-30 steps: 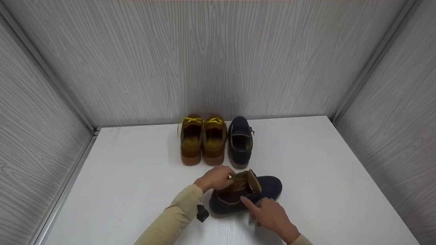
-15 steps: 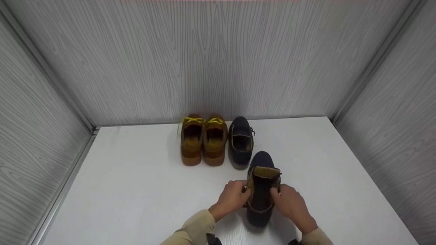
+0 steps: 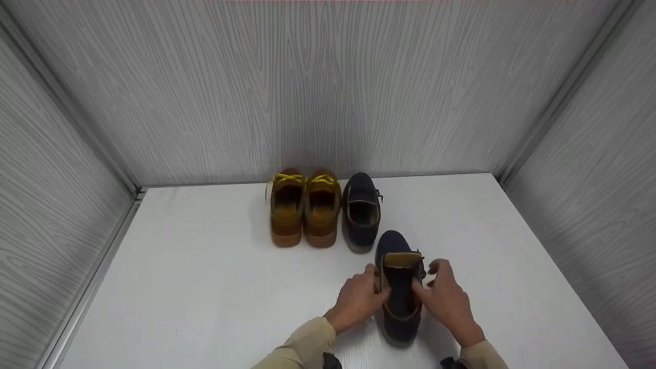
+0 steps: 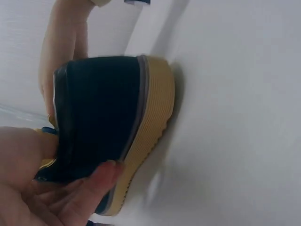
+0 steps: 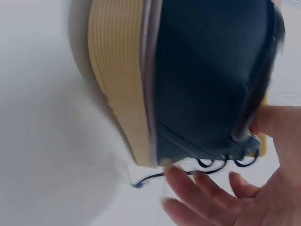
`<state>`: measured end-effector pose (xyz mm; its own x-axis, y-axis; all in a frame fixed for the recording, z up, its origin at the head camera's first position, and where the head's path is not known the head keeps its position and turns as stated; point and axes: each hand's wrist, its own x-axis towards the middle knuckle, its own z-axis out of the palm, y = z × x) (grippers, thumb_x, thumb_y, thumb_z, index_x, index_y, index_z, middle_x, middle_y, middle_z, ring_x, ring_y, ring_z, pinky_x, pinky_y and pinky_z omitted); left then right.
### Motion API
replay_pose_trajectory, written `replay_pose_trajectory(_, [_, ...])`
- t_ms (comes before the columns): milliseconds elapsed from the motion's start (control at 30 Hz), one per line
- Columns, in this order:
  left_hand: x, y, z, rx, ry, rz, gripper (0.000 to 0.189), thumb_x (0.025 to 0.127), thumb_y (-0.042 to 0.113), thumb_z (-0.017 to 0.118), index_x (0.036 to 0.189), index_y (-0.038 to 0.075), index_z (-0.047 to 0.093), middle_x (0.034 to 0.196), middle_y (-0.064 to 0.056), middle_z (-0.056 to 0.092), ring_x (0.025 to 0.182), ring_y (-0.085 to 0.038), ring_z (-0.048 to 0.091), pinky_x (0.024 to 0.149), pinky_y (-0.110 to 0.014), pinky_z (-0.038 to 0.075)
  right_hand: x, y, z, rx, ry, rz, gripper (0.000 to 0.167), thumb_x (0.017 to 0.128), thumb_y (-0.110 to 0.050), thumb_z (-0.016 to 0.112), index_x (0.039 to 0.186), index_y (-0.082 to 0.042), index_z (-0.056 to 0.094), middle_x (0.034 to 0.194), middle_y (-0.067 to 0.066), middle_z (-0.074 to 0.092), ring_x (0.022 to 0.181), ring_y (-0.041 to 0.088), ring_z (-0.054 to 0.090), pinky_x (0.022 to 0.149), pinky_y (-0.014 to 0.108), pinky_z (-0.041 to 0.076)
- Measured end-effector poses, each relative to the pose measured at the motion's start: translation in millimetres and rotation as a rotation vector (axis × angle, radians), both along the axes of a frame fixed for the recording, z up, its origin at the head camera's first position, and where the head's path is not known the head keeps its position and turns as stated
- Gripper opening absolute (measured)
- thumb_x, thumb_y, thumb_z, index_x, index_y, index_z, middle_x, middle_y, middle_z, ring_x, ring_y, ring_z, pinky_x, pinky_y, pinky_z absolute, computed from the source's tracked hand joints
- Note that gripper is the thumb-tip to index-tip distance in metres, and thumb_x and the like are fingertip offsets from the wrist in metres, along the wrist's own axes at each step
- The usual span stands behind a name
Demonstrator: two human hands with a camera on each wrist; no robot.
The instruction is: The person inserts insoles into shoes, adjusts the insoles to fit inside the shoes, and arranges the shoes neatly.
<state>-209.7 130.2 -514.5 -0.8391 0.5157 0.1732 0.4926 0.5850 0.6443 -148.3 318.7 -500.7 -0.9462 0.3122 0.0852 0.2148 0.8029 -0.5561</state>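
Note:
A navy lace-up shoe [image 3: 402, 330] stands on the white surface, toe pointing away, its tan-lined tongue [image 3: 402, 260] folded up. My left hand [image 3: 355, 299] grips its left side, thumb inside the opening and fingers along the outside. In the left wrist view, a fingertip [image 4: 110, 172] lies against the upper near the pale ribbed sole [image 4: 150, 106]. My right hand [image 3: 450, 300] is at the other side: its thumb dips into the opening while the fingers spread loosely away from the side. A dark lace [image 5: 153, 177] dangles close to those fingers.
Against the back wall stands a row: two brown shoes [image 3: 287, 220] with yellow laces, then the matching navy shoe [image 3: 362, 233] just ahead and left of the held one. Grey wood-grain panels [image 3: 328, 92] enclose the white surface [image 3: 205, 277] at the back and sides.
The navy shoe has turned from lying sideways to toe-away and shifted right. My left hand has moved right with it. The right hand's fingers have loosened outward over the last half second.

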Motion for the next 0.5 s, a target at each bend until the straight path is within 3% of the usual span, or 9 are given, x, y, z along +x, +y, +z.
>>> replay_pose_trajectory(133, [-5.7, 4.3, 10.9, -0.084, 0.21, 0.046, 0.057, 0.084, 0.035, 0.069, 0.127, 0.008, 0.044, 0.1, -0.007, 0.06, 0.061, -0.021, 0.06, 0.049, -0.034, 0.045, -3.6, -2, 4.0, 0.079, 0.153, 0.069, 0.067, 0.083, -0.026, 0.072, 0.137, -0.006, 0.037, 0.131, 0.019, 0.044, 0.102, 0.03, 0.06, 0.061, 0.041, 0.051])
replay_pose_trajectory(200, [-9.7, 8.3, 14.7, -0.119, 0.298, 0.04, 0.062, 0.084, 0.033, 0.07, 0.133, 0.01, 0.041, 0.104, -0.009, 0.056, 0.059, -0.022, 0.059, 0.047, -0.034, 0.045, -6.8, -4, 4.1, 0.13, 0.2, 0.097, 0.065, 0.081, -0.021, 0.074, 0.136, -0.007, 0.042, 0.131, 0.019, 0.044, 0.1, 0.03, 0.061, 0.061, 0.042, 0.052])
replay_pose_trajectory(300, [-15.1, 13.6, 15.0, -0.174, 0.387, 0.016, 0.053, 0.085, 0.029, 0.07, 0.128, 0.014, 0.045, 0.099, -0.008, 0.053, 0.056, -0.019, 0.058, 0.044, -0.031, 0.044, -10.5, -7, 0.7, 0.165, 0.247, 0.093, 0.057, 0.08, -0.015, 0.076, 0.129, -0.008, 0.048, 0.128, 0.016, 0.048, 0.092, 0.027, 0.063, 0.059, 0.043, 0.051])
replay_pose_trajectory(500, [-17.5, 18.5, 9.7, -0.236, 0.502, -0.022, 0.026, 0.084, 0.023, 0.07, 0.104, 0.017, 0.055, 0.09, -0.006, 0.048, 0.053, -0.017, 0.056, 0.041, -0.03, 0.043, -11.9, -8, -7.5, 0.182, 0.324, 0.076, 0.036, 0.078, -0.004, 0.077, 0.107, -0.011, 0.057, 0.122, 0.011, 0.053, 0.084, 0.023, 0.063, 0.058, 0.043, 0.051])
